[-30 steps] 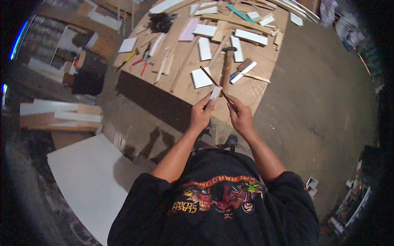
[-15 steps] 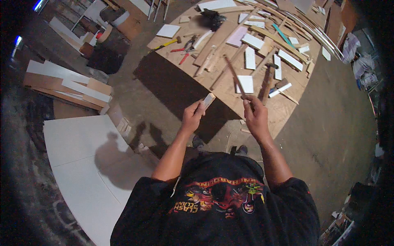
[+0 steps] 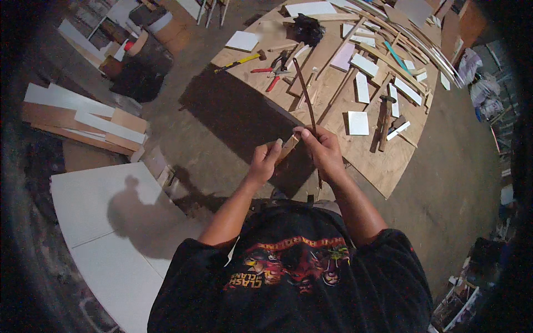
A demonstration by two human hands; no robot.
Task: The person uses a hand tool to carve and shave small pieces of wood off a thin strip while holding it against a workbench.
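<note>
My left hand is closed on a small wooden block, tilted up toward the right. My right hand grips a long, thin, dark, slightly bent strip, which stands up past my fingers and also hangs below them; its thumb tip touches or is very near the block's upper end. Beyond my hands is a plywood table bearing white board offcuts, wooden sticks, a wooden-handled hammer, a yellow-handled hammer and red-handled cutters.
Stacked boards lie at left, above a large white panel on the floor. A black bin and leaning pieces stand at the back left. Bundled bags and long strips line the right. The table's corner juts toward me at right.
The view has shifted, so the table sits further right than a second ago. My right hand has turned, raising the strip more upright, and its thumb has come back to the block's end.
</note>
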